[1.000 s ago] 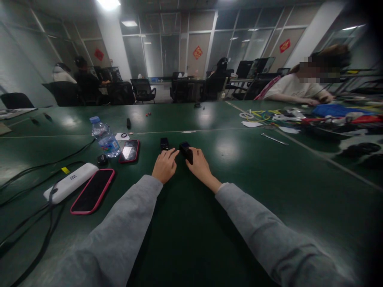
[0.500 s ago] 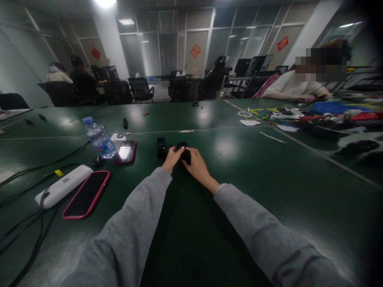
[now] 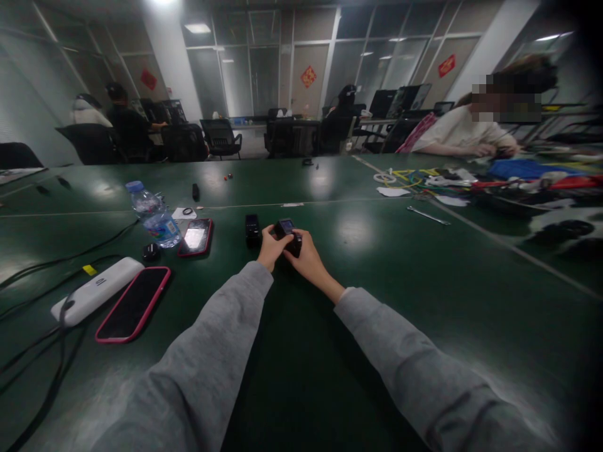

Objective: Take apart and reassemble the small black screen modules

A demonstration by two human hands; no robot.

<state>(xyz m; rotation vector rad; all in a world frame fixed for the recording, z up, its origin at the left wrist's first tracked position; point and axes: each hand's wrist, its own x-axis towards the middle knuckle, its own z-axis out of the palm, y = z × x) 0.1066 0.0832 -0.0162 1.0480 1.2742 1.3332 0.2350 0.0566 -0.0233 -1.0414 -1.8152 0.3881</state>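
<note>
A small black boxy device, much like an action camera, is held between both hands, with a little greyish screen showing on its upper face. My left hand grips its left side, thumb laid across the near face. On the right side, my right hand curls its fingers round the device's lower right part. My fingers hide much of the body. Just left of my left hand, a second black boxy device stands upright on the green table, apart from the hand.
To the left lie a pink-edged phone, a white power bank, another phone, a tilted water bottle and black cables. A wrench lies right, near piled cables. A person sits across the table.
The held device has turned in my hands, and its small screen now shows. My left thumb has shifted down across it. The view has moved slightly.
</note>
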